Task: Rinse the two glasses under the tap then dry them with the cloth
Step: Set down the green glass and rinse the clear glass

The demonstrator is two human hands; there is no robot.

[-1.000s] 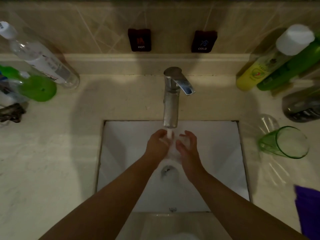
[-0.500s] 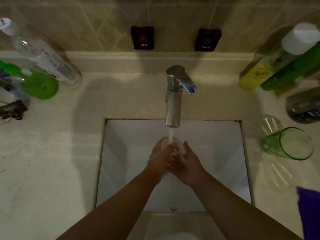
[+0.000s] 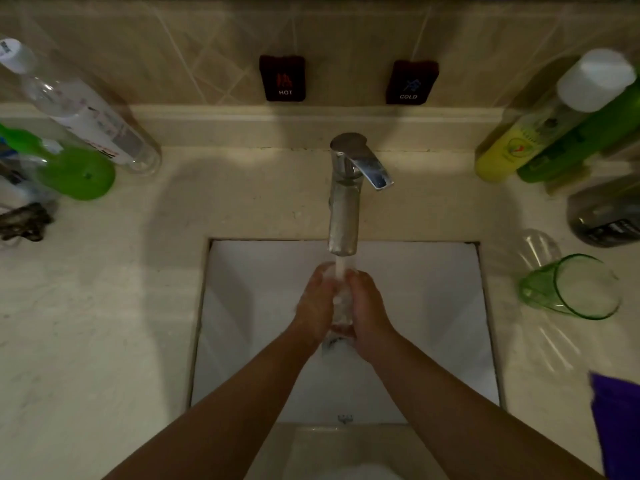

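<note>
At the centre of the frame both hands meet over the white sink, directly below the spout of the chrome tap, with a thin stream of water running down between them. The left hand and the right hand hold a clear glass from opposite sides; only a narrow strip of it shows in the gap between the two palms, and the water falls onto it. The fingers of each hand are curled around the glass, pressed close together and not spread, their tips hidden on its far side near the stream. At the right of the frame a green glass lies on its side on the pale bench, its open mouth turned toward the lower right, well apart from the hands. A purple cloth sits at the lower right edge, partly cut off. Bottles stand along the wall in the upper left and upper right, and two dark tags marked HOT and COLD hang on the tiles above the tap.
</note>
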